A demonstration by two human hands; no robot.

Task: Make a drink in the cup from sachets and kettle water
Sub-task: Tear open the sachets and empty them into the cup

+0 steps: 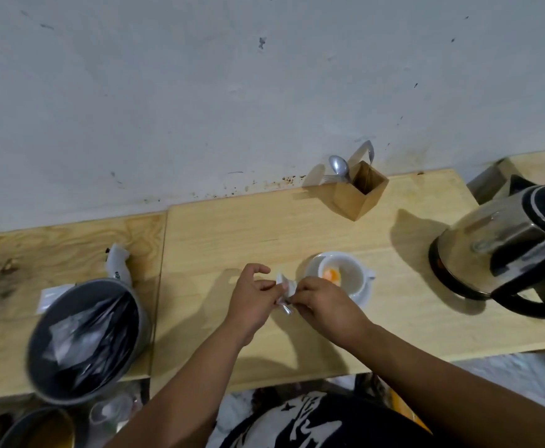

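Legible text is almost wholly lacking. The white plastic handle (118,265) lying on the pale wooden tabletop (232,227) behind the round grey bin (86,337) carries a short dark printed marking, possibly digits, too blurred and small to read. The black-and-white print on the person's dark shirt (303,421) forms no readable characters. The crumpled white sachet (284,287) shows no legible print.

Two hands, left hand (251,299) and right hand (326,305), one small sachet (284,291) between them; one white cup (339,273) on one saucer (363,297); one kettle (504,240); one wooden holder (360,197), two spoons (339,168) showing; one lined bin (83,337); two tabletop boards (232,227)
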